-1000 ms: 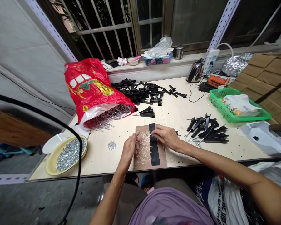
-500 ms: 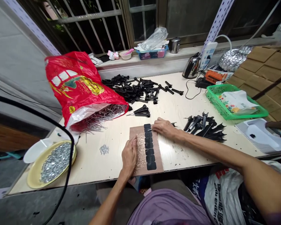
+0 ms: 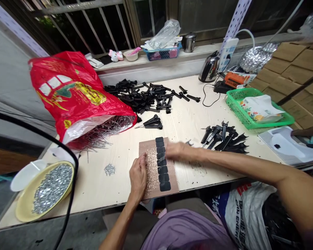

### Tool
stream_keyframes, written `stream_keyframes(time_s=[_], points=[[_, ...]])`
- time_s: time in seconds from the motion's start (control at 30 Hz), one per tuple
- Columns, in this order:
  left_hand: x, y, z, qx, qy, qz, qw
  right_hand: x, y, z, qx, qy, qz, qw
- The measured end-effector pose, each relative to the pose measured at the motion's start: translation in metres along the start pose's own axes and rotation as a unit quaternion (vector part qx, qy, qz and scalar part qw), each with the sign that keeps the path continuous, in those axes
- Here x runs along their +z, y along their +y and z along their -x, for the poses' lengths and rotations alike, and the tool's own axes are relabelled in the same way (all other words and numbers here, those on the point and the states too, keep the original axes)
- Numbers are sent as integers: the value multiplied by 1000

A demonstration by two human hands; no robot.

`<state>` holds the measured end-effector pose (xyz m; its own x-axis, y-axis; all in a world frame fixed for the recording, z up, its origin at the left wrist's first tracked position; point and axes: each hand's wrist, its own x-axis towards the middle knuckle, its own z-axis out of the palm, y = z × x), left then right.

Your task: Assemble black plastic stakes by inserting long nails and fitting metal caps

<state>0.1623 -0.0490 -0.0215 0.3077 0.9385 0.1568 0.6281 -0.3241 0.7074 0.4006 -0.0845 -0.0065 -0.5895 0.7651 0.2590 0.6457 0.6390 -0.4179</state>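
A: What lies at the near edge of the counter [image 3: 91, 182]?

B: A brown board [image 3: 173, 178], with pale flecks at its left and a lengthwise column of black, rounded pads [image 3: 164, 186].

A: And the hands?

B: The left hand [image 3: 138, 173] rests at the board's left side, fingers curled narrowly; whether they enclose anything cannot be told. The right hand [image 3: 178, 151], motion-blurred, lies over the board's right margin beside the pads; its grip cannot be told either.

A: What flanks the board?

B: At left, a yellow bowl [image 3: 22, 208] of small silvery pieces [image 3: 52, 187], and between bowl and board a little pile [image 3: 110, 169] of similar bits. At right, beyond the forearm, a cluster of black forked parts [image 3: 225, 137].

A: Farther back?

B: A few pinned black parts [image 3: 153, 121]; a red bag [image 3: 75, 90] lying open, metal pins [image 3: 101, 131] spilling from its mouth; a heap of black parts [image 3: 143, 95]; at right, a green basket [image 3: 263, 126]; behind it, an electric kettle [image 3: 209, 67].
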Motion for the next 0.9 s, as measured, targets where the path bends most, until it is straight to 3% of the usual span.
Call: stream_keyframes(time_s=[0.07, 0.23, 0.57, 0.67, 0.8, 0.9], points=[[0, 0, 0, 1, 1, 0, 1000, 3, 5, 0, 55, 35, 11, 998], [2, -1, -1, -1, 0, -3, 1000, 10, 7, -1, 3, 7, 24, 1000], [3, -4, 1, 27, 11, -13, 999, 2, -14, 11, 23, 54, 37, 998], [2, -4, 3, 27, 15, -5, 1000, -16, -10, 29, 103, 68, 98, 987], [0, -6, 5, 27, 18, 14, 999, -58, 4, 65, 200, 89, 234, 947], [-1, -8, 5, 25, 20, 29, 999, -86, 10, 76, 226, 68, 324, 916]])
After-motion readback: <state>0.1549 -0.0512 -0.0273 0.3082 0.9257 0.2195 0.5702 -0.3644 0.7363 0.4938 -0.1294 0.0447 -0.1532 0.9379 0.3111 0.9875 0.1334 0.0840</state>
